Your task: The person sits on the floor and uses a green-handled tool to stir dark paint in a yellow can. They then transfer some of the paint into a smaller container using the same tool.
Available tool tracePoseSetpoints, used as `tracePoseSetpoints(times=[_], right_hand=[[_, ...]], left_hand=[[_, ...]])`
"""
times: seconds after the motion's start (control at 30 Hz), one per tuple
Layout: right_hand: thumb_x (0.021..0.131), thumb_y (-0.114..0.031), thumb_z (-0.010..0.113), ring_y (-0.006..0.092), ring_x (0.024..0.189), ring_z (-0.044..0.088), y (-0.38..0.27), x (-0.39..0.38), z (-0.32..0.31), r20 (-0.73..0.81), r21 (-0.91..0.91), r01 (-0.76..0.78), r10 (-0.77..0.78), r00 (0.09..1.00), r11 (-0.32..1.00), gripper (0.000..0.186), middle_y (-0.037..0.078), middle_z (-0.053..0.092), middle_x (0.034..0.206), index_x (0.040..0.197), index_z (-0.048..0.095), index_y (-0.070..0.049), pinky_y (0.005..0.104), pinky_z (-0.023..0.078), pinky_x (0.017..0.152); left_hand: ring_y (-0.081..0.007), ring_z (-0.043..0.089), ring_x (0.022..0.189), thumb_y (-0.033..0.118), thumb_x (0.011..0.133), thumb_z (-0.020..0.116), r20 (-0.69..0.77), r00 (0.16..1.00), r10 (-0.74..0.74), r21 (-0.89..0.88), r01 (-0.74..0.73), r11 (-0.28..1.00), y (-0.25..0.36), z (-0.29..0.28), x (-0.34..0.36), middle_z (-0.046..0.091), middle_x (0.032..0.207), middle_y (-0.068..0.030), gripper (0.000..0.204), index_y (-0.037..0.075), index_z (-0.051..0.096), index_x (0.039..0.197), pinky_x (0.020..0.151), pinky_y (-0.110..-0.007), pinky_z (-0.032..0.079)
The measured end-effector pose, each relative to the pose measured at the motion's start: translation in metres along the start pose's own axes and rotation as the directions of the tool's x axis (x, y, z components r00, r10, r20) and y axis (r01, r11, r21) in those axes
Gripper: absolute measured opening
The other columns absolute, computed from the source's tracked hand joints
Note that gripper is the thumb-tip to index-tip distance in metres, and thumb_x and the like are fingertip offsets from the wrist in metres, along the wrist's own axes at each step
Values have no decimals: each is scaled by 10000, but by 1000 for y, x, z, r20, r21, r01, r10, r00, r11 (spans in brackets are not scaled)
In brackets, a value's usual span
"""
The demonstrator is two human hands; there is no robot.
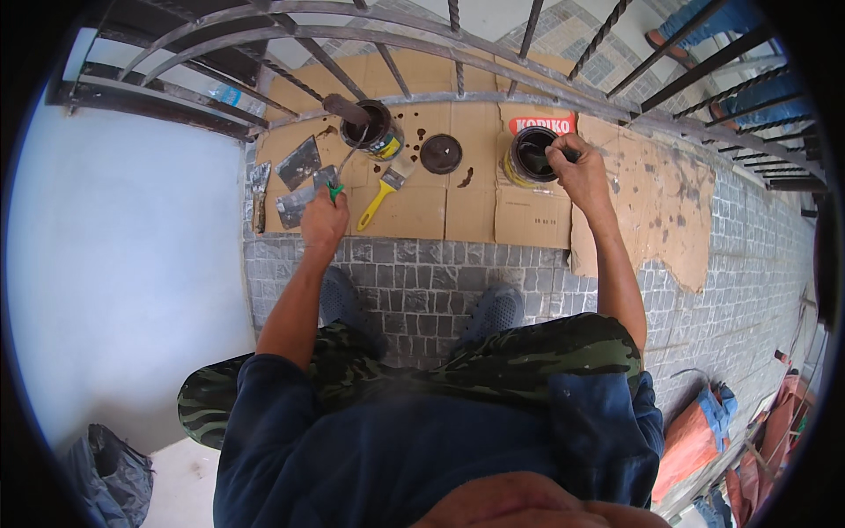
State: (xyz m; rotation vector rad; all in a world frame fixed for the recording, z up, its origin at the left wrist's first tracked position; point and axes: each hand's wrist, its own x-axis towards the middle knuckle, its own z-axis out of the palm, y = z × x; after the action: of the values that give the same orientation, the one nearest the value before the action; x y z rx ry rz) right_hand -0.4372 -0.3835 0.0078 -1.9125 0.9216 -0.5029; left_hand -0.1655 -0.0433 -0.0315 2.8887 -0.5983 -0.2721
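The left hand (324,220) clamped the roller (349,111), best held over the left can (387,145); whether the right hand (583,178) gripped anything, I couldn't tell.

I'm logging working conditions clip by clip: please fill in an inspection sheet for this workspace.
Surface: dark-spotted cardboard over grey block paving
Job's things: left can and right can, both open; paint roller with green handle
Clutter: yellow-handled brush, dark round lid, flat grey pieces
Left grip: closed round the roller's handle, roller head at the left can's mouth
Right grip: at the right can's rim; anything held is unclear
Cables: nothing seen around the cans; far right unclear
Surroundings: metal railing, white wall at left, another person's legs beyond the railing, black bag lower left, orange sheeting lower right
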Motion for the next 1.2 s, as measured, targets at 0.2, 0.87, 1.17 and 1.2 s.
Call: tracePoseSetpoints(times=[0.2,0.87,1.17,1.2], right_hand=[[811,-192,650,348,897,694,-9,-7,-27,118,-201,-1,25,993,980,229,179,724,964,938,736,-22,393,522,804],[906,-198,619,95,569,574,-7,9,-55,33,90,-232,230,973,969,229,22,635,657,848,713,3,266,451,532],[942,-192,612,91,464,525,-2,16,-56,-91,-78,-129,122,988,989,223,37,596,590,835,677,-6,268,424,434],[941,-190,612,92,466,524,-5,16,-57,-73,-94,-76,70,995,993,225,38,593,589,834,674,-2,270,425,439]], left_hand=[[-507,670,915,394,955,555,-33,999,19,2,-19,1000,0,4,-2,703,940,-292,381,36,627,1065,832,-583,522],[-510,671,934,392,964,532,5,1000,5,-2,-5,1000,1,2,-1,699,958,-314,398,22,620,1083,844,-593,521],[-512,664,957,391,969,523,23,1000,-13,-30,14,999,3,4,-2,699,978,-312,407,17,620,1098,861,-593,512],[-512,664,960,393,969,523,21,1000,-13,-32,14,999,3,4,-3,699,982,-311,410,17,621,1102,862,-593,512]])
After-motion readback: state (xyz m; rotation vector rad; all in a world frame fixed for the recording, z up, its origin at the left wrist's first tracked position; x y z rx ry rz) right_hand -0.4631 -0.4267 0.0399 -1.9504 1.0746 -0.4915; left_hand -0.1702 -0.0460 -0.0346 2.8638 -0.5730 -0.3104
